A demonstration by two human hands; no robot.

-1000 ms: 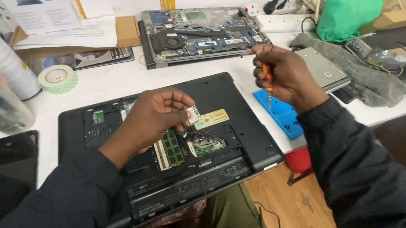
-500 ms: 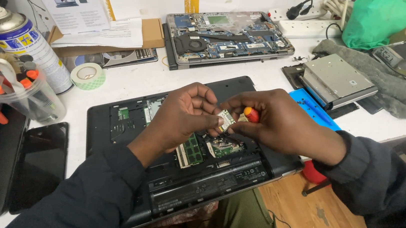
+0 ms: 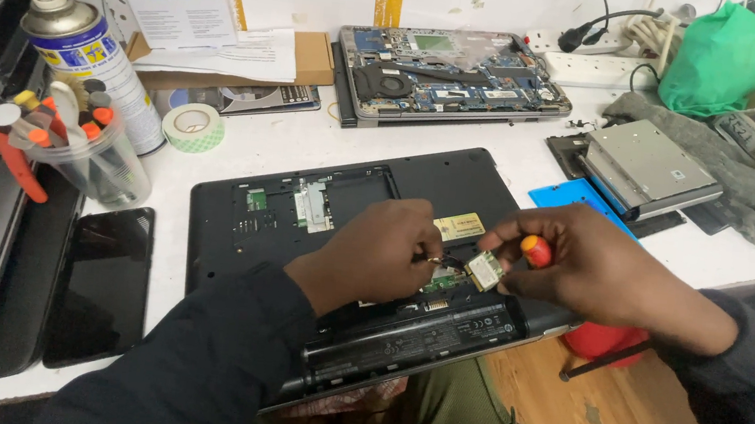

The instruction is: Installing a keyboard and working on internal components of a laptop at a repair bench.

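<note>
A black laptop (image 3: 233, 253) lies upside down in front of me with its bottom bay open. My left hand (image 3: 382, 255) rests over the bay, its fingertips pinching a thin wire beside a small green card (image 3: 484, 270). My right hand (image 3: 591, 272) meets it from the right. It grips a screwdriver with an orange-red handle (image 3: 537, 249), and its fingers hold the small card, tilted up above the bay. A yellow label (image 3: 458, 225) shows just behind the fingers. The slot under my hands is hidden.
Behind lies an opened laptop with bare circuit board (image 3: 453, 75). A silver drive (image 3: 648, 170) and blue mat (image 3: 559, 194) are at right, a green bag (image 3: 726, 57) beyond. At left are a spray can (image 3: 86, 50), a cup of tools (image 3: 98, 159), a tape roll (image 3: 193, 127) and a dark phone (image 3: 101, 281).
My right hand came down from the upper right with the screwdriver and joined my left hand at the bay. The small card now sits between the fingers of both hands.
</note>
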